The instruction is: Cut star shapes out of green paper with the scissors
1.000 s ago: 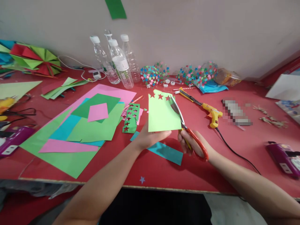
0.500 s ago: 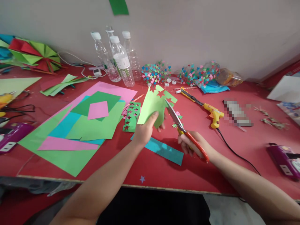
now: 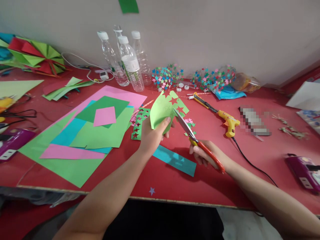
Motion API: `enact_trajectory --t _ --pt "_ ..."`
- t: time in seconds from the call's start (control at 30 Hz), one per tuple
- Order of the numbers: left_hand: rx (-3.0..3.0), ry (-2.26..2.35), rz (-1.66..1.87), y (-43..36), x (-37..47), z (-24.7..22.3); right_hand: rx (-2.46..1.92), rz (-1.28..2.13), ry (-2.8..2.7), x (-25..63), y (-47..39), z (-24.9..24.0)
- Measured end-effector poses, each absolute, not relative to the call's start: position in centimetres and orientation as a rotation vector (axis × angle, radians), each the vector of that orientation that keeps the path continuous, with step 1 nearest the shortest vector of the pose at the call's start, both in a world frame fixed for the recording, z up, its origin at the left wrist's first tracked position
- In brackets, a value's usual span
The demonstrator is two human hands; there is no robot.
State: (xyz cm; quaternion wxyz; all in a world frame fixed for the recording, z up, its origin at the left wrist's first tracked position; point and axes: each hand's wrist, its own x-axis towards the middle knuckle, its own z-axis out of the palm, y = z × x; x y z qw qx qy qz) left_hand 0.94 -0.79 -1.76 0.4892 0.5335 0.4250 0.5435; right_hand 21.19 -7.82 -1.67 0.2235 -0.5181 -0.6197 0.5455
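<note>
A light green paper (image 3: pixel 159 111) with star-shaped cutouts along its far edge is pinched in my left hand (image 3: pixel 156 131), thumb on top, and it curls upward. My right hand (image 3: pixel 208 153) is wrapped round the red handles of the scissors (image 3: pixel 186 126), whose blade tips meet the paper's right edge. Under my hands lies a blue paper strip (image 3: pixel 176 160). Beside my left hand is a green strip with star holes (image 3: pixel 137 129), partly covered by the hand. Small pink and green stars (image 3: pixel 190 123) lie behind the scissors.
Coloured sheets (image 3: pixel 100 133) are spread at the left. Plastic bottles (image 3: pixel 131 65) and star-covered clear shapes (image 3: pixel 167 77) stand by the wall. A yellow glue gun (image 3: pixel 228 123), a phone (image 3: pixel 254 120) and a purple power strip (image 3: pixel 303 171) lie at the right.
My left hand has turned the green paper, which now curls more, and the hand has shifted slightly right. The scissors' tips have come to the paper's edge.
</note>
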Motion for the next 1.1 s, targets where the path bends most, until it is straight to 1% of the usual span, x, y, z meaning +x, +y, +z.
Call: enact_trajectory --t 0.33,0.6,1.1 --pt "1.300 1.019 1.340 -0.70 0.95 -1.82 -1.503 1.505 -1.716 21.08 -7.72 -1.54" --pt "1.231 1.011 1.309 -0.63 0.87 -1.85 -1.470 1.485 -1.707 21.10 -7.79 -1.28" --pt "1.225 1.011 1.310 -0.57 0.90 -1.90 -1.514 1.569 -1.574 20.99 -7.88 -1.25"
